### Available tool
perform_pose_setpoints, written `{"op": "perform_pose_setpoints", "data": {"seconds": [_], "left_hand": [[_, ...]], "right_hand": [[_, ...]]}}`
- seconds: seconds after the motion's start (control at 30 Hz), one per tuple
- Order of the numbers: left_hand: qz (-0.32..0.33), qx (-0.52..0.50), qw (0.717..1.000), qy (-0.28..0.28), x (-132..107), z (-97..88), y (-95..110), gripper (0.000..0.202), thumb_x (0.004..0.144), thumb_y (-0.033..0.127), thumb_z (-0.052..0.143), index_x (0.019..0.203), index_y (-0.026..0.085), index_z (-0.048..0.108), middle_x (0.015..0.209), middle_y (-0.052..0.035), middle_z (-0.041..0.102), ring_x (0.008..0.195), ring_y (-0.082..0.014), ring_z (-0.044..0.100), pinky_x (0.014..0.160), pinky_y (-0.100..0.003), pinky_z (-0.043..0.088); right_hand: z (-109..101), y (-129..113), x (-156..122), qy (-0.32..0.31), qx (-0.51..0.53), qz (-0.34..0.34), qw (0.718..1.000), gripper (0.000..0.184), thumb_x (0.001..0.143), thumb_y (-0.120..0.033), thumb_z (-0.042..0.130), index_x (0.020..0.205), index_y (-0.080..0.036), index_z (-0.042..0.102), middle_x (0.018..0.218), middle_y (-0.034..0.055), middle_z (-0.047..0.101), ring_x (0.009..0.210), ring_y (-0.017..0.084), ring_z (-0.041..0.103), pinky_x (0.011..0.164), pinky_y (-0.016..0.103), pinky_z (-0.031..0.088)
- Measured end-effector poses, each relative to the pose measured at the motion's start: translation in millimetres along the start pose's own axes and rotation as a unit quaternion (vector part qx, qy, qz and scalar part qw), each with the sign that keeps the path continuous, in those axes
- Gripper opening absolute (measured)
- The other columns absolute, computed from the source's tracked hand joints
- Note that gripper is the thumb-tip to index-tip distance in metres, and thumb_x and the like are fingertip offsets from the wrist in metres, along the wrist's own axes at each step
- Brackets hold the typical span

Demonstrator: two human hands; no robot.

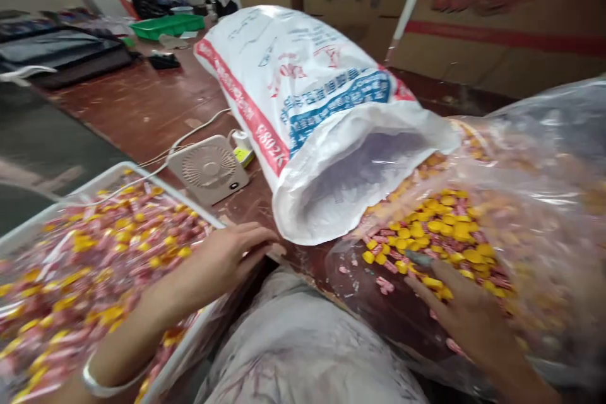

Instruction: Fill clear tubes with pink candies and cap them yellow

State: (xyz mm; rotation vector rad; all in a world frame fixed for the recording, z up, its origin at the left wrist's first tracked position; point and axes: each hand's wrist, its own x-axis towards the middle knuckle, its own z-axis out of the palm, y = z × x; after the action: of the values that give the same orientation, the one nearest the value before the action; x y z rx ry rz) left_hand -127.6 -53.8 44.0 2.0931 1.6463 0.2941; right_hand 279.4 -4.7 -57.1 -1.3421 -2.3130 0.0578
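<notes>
The left hand (231,251), fingers loosely spread, hangs between the tray (203,211) and the mouth of the white sack (303,76). The right hand (466,303) reaches into the yellow pieces (440,227) heaped at the clear bag's (544,177) opening, though blur means I cannot tell whether it grips any.

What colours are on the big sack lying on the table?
The sack is white with red and blue printing; the head view shows it best.

I can see passing room over the brown tabletop (127,101) at upper left, but the white sack (303,69) mid-frame and the fan (211,167) left of centre stand in the way
</notes>
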Motion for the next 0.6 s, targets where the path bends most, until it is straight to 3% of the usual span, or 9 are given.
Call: {"op": "perform_pose_setpoints", "data": {"seconds": [0.1, 0.17, 0.27, 0.33, 0.43, 0.6], "left_hand": [[0.058, 0.135, 0.989, 0.008, 72.2, 24.0, 25.3, 0.028, 0.099, 0.016, 0.046, 0.111, 0.019, 0.071, 0.103, -0.0076, 0.074, 0.092, -0.0191, 0.070, 0.077, -0.027, 0.052], [0.040, 0.217, 0.975, 0.022, 117.5, 39.8, 33.0, 0.031, 0.095, 0.008, 0.046, 0.109, 0.017, 0.072, 0.103, -0.0101, 0.073, 0.090, -0.0202, 0.070, 0.072, -0.027, 0.052], [0.012, 0.248, 0.967, 0.052, 166.3, 60.1, 36.0, 0.032, 0.093, 0.004, 0.044, 0.106, 0.009, 0.073, 0.108, -0.0190, 0.070, 0.097, -0.0267, 0.068, 0.070, -0.031, 0.052], [-0.003, 0.258, 0.964, 0.069, 181.1, 71.9, 36.3, 0.034, 0.093, 0.004, 0.041, 0.108, 0.006, 0.072, 0.110, -0.0242, 0.067, 0.101, -0.0318, 0.067, 0.070, -0.035, 0.053], [-0.011, 0.267, 0.960, 0.084, 185.2, 83.4, 35.6, 0.038, 0.094, 0.004, 0.036, 0.115, 0.003, 0.068, 0.107, -0.0287, 0.066, 0.102, -0.0385, 0.065, 0.069, -0.040, 0.052], [0.045, 0.287, 0.955, 0.063, 185.8, 79.1, 26.7, 0.035, 0.092, 0.004, 0.039, 0.103, 0.006, 0.072, 0.098, -0.0277, 0.069, 0.102, -0.0409, 0.063, 0.068, -0.042, 0.050]], "right_hand": [[-5.0, -7.5, -1.6, -0.019, -0.007, 0.010, 1.000, 0.052, 0.106, -0.062, 0.033, 0.104, -0.022, 0.066, 0.095, 0.0074, 0.074, 0.084, 0.025, 0.073, 0.071, 0.036, 0.055], [-8.4, -7.4, -5.9, -0.027, -0.008, 0.018, 0.999, 0.047, 0.107, -0.058, 0.034, 0.102, -0.022, 0.064, 0.091, 0.0059, 0.073, 0.080, 0.024, 0.073, 0.068, 0.034, 0.055], [-11.6, -5.8, -13.2, -0.025, -0.019, 0.014, 0.999, 0.042, 0.109, -0.052, 0.035, 0.097, -0.022, 0.062, 0.087, 0.0052, 0.072, 0.075, 0.023, 0.072, 0.065, 0.034, 0.052], [-12.3, -7.2, -16.0, -0.029, -0.022, 0.017, 0.999, 0.039, 0.109, -0.048, 0.037, 0.094, -0.022, 0.062, 0.085, 0.0054, 0.071, 0.074, 0.023, 0.071, 0.064, 0.033, 0.050], [-10.7, -12.2, -14.6, -0.036, -0.023, 0.045, 0.998, 0.034, 0.109, -0.040, 0.040, 0.091, -0.021, 0.061, 0.082, 0.0053, 0.068, 0.075, 0.022, 0.068, 0.065, 0.032, 0.048], [-2.1, -22.1, -1.0, -0.036, -0.027, 0.053, 0.998, 0.018, 0.106, -0.021, 0.050, 0.091, -0.020, 0.061, 0.093, 0.0058, 0.069, 0.086, 0.022, 0.066, 0.076, 0.032, 0.048]]}}
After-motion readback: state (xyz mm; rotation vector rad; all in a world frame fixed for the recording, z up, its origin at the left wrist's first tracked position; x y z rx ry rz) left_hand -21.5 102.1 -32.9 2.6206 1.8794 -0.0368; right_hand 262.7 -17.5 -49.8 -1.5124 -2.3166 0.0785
